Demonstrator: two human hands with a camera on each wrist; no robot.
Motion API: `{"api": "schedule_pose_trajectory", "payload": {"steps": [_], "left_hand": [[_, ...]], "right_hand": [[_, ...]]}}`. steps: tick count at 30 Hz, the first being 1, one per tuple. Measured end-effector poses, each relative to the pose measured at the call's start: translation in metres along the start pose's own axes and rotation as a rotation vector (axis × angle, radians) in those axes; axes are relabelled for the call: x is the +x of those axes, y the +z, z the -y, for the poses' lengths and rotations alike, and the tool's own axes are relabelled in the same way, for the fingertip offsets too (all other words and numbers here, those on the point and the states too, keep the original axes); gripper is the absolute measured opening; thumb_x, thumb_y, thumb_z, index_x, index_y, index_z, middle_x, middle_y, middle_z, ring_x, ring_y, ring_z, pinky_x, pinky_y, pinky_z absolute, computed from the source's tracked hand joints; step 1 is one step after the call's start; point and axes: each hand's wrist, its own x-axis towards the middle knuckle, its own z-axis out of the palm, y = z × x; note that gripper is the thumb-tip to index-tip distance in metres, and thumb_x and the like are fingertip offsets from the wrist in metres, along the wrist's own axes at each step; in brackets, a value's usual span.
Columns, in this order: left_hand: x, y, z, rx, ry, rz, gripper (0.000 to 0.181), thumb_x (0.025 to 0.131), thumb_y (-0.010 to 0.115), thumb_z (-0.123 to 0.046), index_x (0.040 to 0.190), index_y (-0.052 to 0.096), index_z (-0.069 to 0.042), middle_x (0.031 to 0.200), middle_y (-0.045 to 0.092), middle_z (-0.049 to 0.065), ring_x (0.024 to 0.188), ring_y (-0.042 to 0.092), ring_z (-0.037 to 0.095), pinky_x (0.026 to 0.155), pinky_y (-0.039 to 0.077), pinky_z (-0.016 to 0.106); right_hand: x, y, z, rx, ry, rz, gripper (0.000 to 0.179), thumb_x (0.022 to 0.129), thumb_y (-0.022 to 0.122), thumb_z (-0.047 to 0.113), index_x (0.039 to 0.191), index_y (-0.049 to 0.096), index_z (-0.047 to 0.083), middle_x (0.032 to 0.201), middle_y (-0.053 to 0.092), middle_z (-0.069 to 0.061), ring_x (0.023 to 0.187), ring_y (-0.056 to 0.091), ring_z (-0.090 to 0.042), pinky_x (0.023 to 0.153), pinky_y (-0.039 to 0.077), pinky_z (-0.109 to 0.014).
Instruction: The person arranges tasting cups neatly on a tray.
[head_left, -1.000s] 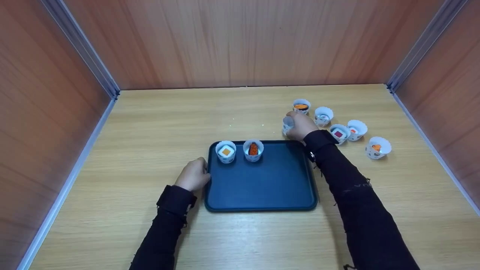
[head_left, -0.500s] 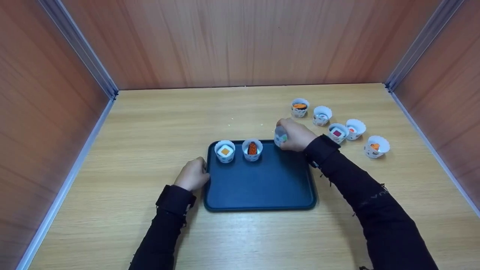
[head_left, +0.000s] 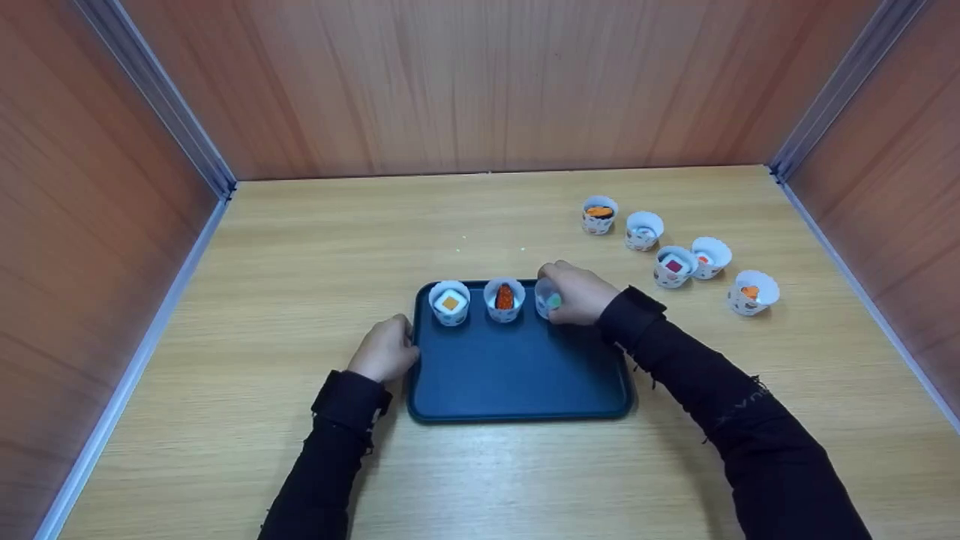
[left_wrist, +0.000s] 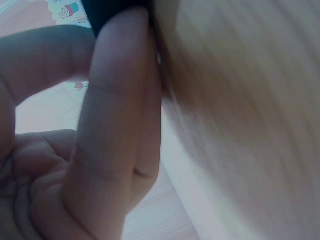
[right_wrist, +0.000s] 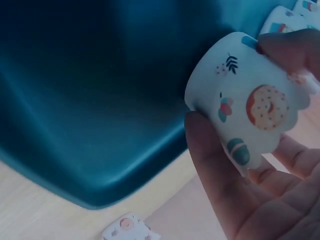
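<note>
Left hand (left_wrist: 102,120) pinching edge of dark tray (left_wrist: 102,12). Patterned cup (left_wrist: 67,9) far side, partly cut off. Blurry pale wood worktop (left_wrist: 250,100) beside fingers (left_wrist: 115,85).

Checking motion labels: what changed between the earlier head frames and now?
The right hand carried its patterned cup left and nearer the person, from beyond the tray to its far side; grip kept. Unchanged: left hand at the tray's edge, two tray cups, five table cups.

High head view, forward and down, close wrist views, tray (head_left: 517,382) in head and right wrist
</note>
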Motion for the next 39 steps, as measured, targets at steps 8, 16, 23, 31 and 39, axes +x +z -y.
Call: {"api": "schedule_pose_trajectory", "payload": {"steps": [8,16,23,31,39], "left_hand": [[-0.001,0.000,0.002,-0.003,0.000,0.002,0.014,0.087,0.057,-0.002,0.100,0.055,0.002,0.074,0.051,0.005,0.062,0.049,0.018,0.055,0.038,0.026],[0.000,0.000,0.002,-0.001,0.005,0.000,0.014,0.086,0.057,-0.002,0.099,0.055,0.002,0.073,0.050,0.004,0.062,0.049,0.018,0.055,0.037,0.026],[0.000,0.000,0.002,0.004,0.017,0.000,0.014,0.087,0.057,-0.002,0.100,0.055,0.002,0.073,0.050,0.004,0.062,0.049,0.018,0.055,0.037,0.026],[0.000,-0.002,0.002,0.004,0.000,-0.001,0.014,0.087,0.058,-0.002,0.100,0.055,0.002,0.073,0.050,0.005,0.062,0.049,0.018,0.054,0.038,0.027],[-0.001,-0.003,0.003,0.003,-0.002,-0.008,0.013,0.086,0.058,-0.002,0.098,0.054,0.001,0.074,0.050,0.004,0.062,0.049,0.018,0.054,0.037,0.027]], "right_hand": [[0.001,0.005,0.000,-0.007,0.011,0.005,0.060,0.078,0.072,0.012,0.133,0.048,0.005,0.123,0.055,-0.015,0.101,0.056,-0.029,0.089,0.051,-0.042],[-0.003,0.008,-0.004,-0.086,-0.016,-0.048,0.066,0.085,0.071,0.032,0.140,0.045,0.007,0.131,0.053,-0.017,0.109,0.058,-0.031,0.096,0.050,-0.046],[-0.020,0.000,-0.014,-0.161,-0.009,-0.148,0.082,0.088,0.059,0.061,0.152,0.033,0.017,0.150,0.039,-0.017,0.134,0.043,-0.036,0.103,0.044,-0.055],[-0.050,-0.015,-0.042,-0.259,0.022,-0.305,0.096,0.081,0.060,0.070,0.157,0.021,0.026,0.164,0.012,-0.013,0.149,0.009,-0.045,0.114,0.017,-0.067],[-0.083,-0.026,-0.095,-0.222,0.209,-0.332,0.107,0.077,0.063,0.072,0.158,0.006,0.031,0.165,0.000,-0.016,0.149,-0.003,-0.047,0.108,0.008,-0.077]]}}
